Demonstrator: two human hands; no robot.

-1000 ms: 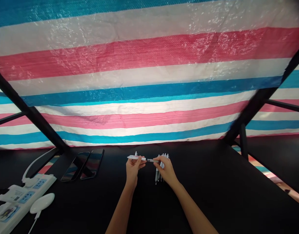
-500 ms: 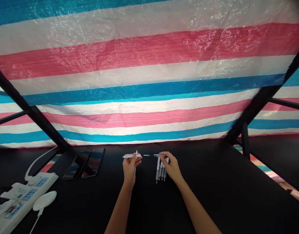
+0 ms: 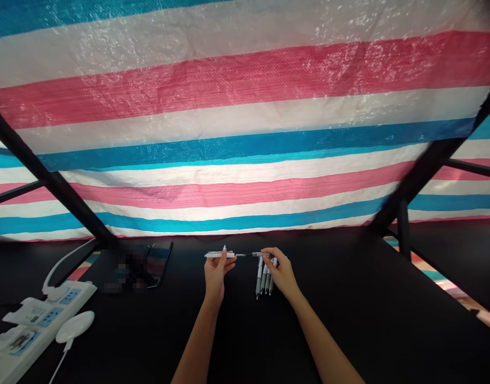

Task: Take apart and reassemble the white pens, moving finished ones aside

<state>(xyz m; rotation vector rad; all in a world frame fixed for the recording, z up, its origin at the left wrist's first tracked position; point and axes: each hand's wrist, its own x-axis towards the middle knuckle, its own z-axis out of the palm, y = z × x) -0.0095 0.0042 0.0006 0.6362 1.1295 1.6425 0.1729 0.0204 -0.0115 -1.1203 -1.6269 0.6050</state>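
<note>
Closing the gap seen moments earlier, the person's right hand [image 3: 280, 273] pinches a slim grey pen section [image 3: 260, 254] and brings its thin end to a white pen barrel [image 3: 219, 255], gripped in the left hand [image 3: 216, 272]. Just below the right hand lies a row of pens [image 3: 264, 280] on a black table [image 3: 348, 304]. Well left of the hands sit a phone [image 3: 159, 261], a power strip [image 3: 48, 320] and a round white charger [image 3: 74, 326].

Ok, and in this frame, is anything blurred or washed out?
Head view: a pixelated patch hides the object beside the phone; glare speckles the striped tarp; wide-angle distortion slants the black frame bars; the pen looks small but sharp.
</note>
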